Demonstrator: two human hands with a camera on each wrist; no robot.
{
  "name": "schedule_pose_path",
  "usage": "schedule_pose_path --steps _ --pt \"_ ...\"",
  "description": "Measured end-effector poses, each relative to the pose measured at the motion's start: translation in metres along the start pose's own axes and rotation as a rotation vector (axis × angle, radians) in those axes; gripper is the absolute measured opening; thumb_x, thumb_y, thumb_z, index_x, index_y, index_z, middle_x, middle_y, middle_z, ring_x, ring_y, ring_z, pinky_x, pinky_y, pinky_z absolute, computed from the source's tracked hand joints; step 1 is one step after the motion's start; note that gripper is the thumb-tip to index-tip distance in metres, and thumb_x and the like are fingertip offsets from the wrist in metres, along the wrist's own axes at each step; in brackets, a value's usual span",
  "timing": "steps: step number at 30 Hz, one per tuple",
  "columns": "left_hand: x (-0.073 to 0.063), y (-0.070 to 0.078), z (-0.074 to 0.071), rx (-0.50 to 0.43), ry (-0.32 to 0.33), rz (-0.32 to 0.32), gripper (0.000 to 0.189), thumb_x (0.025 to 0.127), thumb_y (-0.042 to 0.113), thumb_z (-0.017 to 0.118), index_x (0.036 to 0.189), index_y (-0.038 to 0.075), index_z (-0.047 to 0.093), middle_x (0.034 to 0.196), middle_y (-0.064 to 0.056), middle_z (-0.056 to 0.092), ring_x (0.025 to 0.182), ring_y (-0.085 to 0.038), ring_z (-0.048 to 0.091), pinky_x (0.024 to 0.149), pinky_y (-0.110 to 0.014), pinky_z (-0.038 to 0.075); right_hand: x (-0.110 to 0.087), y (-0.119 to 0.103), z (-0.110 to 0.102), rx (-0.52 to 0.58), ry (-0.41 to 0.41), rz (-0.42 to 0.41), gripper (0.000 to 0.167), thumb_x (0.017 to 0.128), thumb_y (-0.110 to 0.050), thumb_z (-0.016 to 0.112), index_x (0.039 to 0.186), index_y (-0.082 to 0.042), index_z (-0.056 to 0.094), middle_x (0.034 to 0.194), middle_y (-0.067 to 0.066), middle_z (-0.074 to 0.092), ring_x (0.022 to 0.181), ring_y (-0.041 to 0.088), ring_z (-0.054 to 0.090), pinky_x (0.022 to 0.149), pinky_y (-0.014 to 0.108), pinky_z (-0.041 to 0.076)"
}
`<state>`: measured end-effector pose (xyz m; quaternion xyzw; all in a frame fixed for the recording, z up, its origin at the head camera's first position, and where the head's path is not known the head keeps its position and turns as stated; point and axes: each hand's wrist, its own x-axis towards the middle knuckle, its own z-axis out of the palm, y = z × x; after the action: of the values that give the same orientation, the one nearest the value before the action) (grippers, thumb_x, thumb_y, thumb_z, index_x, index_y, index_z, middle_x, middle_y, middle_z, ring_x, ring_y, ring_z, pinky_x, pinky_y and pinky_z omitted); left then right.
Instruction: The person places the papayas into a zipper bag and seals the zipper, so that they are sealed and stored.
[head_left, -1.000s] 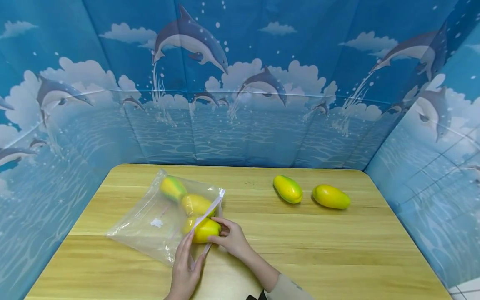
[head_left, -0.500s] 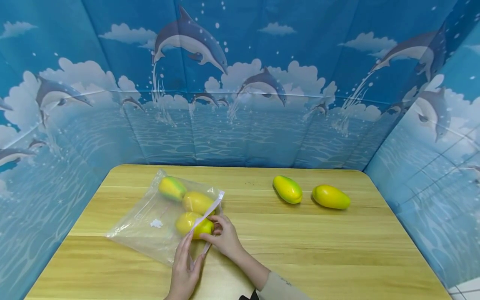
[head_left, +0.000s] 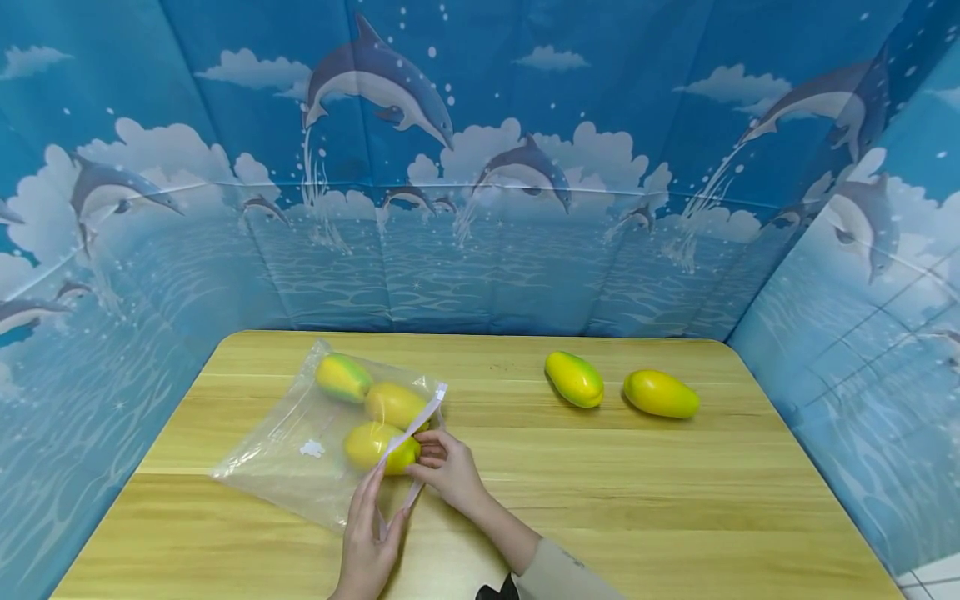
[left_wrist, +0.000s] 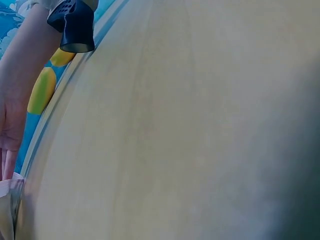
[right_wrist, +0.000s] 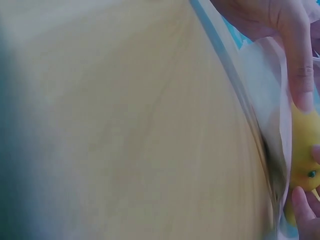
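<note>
A clear plastic bag (head_left: 285, 467) with a pale zip strip along its mouth lies on the left of the table, mouth facing right. My left hand (head_left: 367, 542) holds the bag's mouth apart, fingers along the upper edge and thumb at the lower one. At that mouth, my right hand (head_left: 453, 475) has thumb and fingertips around the stem end of a yellow mango (head_left: 367, 447), whose greater part is inside the bag. Two more mangoes, a green-yellow mango (head_left: 342, 377) and a yellow mango (head_left: 393, 404), lie deeper in. In the right wrist view, right fingertips (right_wrist: 300, 200) flank the mango's stem.
Two loose mangoes, one mango (head_left: 575, 379) and another mango (head_left: 662, 394), lie on the back right of the wooden table (head_left: 600, 500). A blue dolphin-printed curtain (head_left: 480, 250) stands behind the table and along its sides.
The front mango has slid left and deeper into the bag, pushed by my right hand, which has then drawn back slightly. My left hand has stayed at the bag's mouth.
</note>
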<state>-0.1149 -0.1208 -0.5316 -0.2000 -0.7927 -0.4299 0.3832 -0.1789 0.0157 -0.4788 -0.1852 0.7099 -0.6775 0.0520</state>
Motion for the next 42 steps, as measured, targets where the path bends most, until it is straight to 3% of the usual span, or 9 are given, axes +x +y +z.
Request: schedule_pose_path --steps 11,18,23,27,32,38,42 --pt "-0.002 -0.001 0.001 -0.013 0.002 0.006 0.06 0.079 0.01 0.06 0.129 -0.014 0.039 0.131 -0.023 0.043 0.13 -0.01 0.03 0.11 -0.018 0.023 0.008 0.002 0.009 0.026 0.026 0.024 0.034 0.073 0.011 0.067 0.104 0.017 0.053 0.103 0.031 0.057 0.097 0.044 0.057 0.083 0.039 0.053" --pt "-0.002 -0.002 0.001 0.018 0.008 0.012 0.058 0.09 0.028 0.052 0.129 -0.013 0.039 0.128 -0.026 0.044 0.131 -0.01 0.03 0.11 -0.018 0.023 0.004 0.0 0.006 0.018 0.013 0.006 0.036 0.075 0.008 0.068 0.106 0.017 0.052 0.106 0.032 0.056 0.1 0.044 0.056 0.087 0.042 0.051" --pt "-0.003 -0.003 0.001 0.006 0.0 0.009 0.06 0.08 0.013 0.06 0.129 -0.014 0.038 0.13 -0.023 0.043 0.13 -0.01 0.03 0.111 -0.019 0.023 0.0 -0.004 -0.007 -0.007 0.032 0.002 0.04 0.076 0.005 0.068 0.11 0.016 0.051 0.109 0.032 0.055 0.101 0.045 0.054 0.089 0.044 0.049" --pt "-0.003 -0.004 0.001 -0.002 0.003 0.011 0.065 0.071 0.005 0.06 0.129 -0.014 0.038 0.13 -0.025 0.043 0.13 -0.011 0.031 0.111 -0.021 0.023 0.0 -0.014 -0.026 -0.01 0.076 0.014 0.041 0.077 0.005 0.066 0.113 0.015 0.05 0.113 0.032 0.054 0.105 0.046 0.051 0.092 0.047 0.046" --pt "-0.004 -0.004 0.002 0.0 0.009 0.017 0.064 0.072 0.007 0.06 0.129 -0.013 0.038 0.128 -0.026 0.044 0.13 -0.012 0.032 0.111 -0.021 0.023 0.001 -0.023 -0.064 -0.04 0.188 -0.004 0.042 0.077 0.004 0.067 0.115 0.011 0.051 0.115 0.026 0.055 0.108 0.043 0.05 0.094 0.048 0.045" --pt "-0.005 -0.005 0.002 -0.002 0.01 0.013 0.068 0.068 0.003 0.062 0.13 -0.012 0.038 0.128 -0.026 0.044 0.129 -0.013 0.033 0.111 -0.021 0.023 0.003 -0.013 -0.123 -0.072 0.333 -0.052 0.045 0.077 -0.001 0.069 0.118 0.007 0.052 0.116 0.019 0.057 0.107 0.028 0.054 0.094 0.039 0.047" --pt "-0.005 -0.006 0.002 0.001 0.008 0.015 0.07 0.067 0.002 0.062 0.131 -0.012 0.038 0.128 -0.026 0.044 0.129 -0.013 0.033 0.111 -0.021 0.023 -0.001 -0.013 -0.16 -0.113 0.413 -0.062 0.046 0.078 -0.001 0.068 0.12 0.005 0.051 0.12 0.021 0.053 0.108 0.017 0.053 0.096 0.029 0.046"
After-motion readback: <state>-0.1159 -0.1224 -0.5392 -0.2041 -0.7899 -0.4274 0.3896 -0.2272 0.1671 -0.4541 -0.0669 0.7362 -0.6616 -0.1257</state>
